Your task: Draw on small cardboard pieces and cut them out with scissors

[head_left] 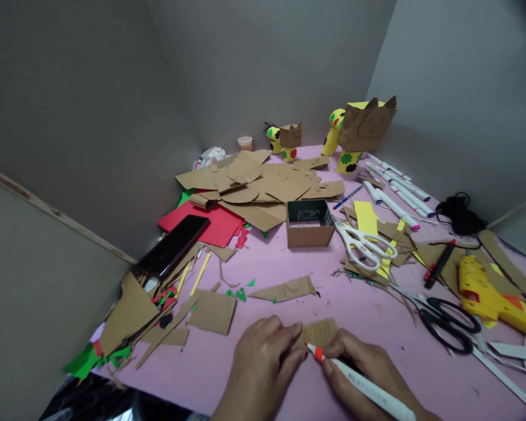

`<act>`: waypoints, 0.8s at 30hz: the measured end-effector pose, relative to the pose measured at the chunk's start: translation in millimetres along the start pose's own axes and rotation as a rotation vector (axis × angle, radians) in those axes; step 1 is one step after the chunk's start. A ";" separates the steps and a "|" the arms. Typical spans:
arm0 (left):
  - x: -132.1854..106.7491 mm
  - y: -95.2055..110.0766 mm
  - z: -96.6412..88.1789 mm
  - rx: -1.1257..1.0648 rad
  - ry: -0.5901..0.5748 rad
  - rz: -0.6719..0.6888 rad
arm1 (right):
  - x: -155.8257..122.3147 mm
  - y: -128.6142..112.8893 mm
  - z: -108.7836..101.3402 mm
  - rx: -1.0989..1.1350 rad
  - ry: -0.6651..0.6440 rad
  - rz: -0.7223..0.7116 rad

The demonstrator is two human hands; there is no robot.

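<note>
A small piece of cardboard with rows of orange marks lies flat on the pink tabletop near its front. My left hand pinches the left end of this piece between thumb and fingers. In my right hand is a white marker with an orange collar, its tip on the lower left part of the cardboard. Just beyond my hands lies a torn cardboard strip. A square of cardboard lies left of my left hand.
Behind stands an open cardboard box frame. To the right lie white scissors, black-handled scissors, a yellow glue gun and several markers. A phone rests at left by red paper; cardboard sheets pile up behind.
</note>
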State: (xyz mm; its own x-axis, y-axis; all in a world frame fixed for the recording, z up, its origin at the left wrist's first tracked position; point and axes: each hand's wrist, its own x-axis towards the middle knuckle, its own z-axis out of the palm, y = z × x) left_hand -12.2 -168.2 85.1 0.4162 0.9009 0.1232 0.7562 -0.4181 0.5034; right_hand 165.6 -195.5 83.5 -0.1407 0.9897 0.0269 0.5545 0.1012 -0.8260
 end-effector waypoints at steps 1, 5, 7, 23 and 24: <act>0.5 0.3 -0.4 0.001 -0.007 -0.003 | -0.1 0.0 -0.1 -0.012 0.007 -0.003; 2.2 1.6 -1.7 0.003 -0.027 -0.017 | -1.0 0.7 -0.2 -0.019 0.026 -0.004; 2.3 2.3 -2.2 0.004 -0.035 -0.025 | -1.1 0.7 -0.3 -0.012 0.013 0.001; 0.7 3.0 -4.4 -0.008 -0.049 -0.048 | -3.1 13.6 -16.5 0.046 -0.065 0.134; 0.9 3.1 -4.8 -0.009 -0.052 -0.049 | -3.5 15.2 -17.5 0.054 -0.054 0.139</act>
State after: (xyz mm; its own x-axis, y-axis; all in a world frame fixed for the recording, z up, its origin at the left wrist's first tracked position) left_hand -12.0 -168.1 90.9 0.4051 0.9127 0.0537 0.7718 -0.3729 0.5150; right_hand 188.9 -195.7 80.7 -0.1102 0.9868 -0.1188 0.5269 -0.0433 -0.8488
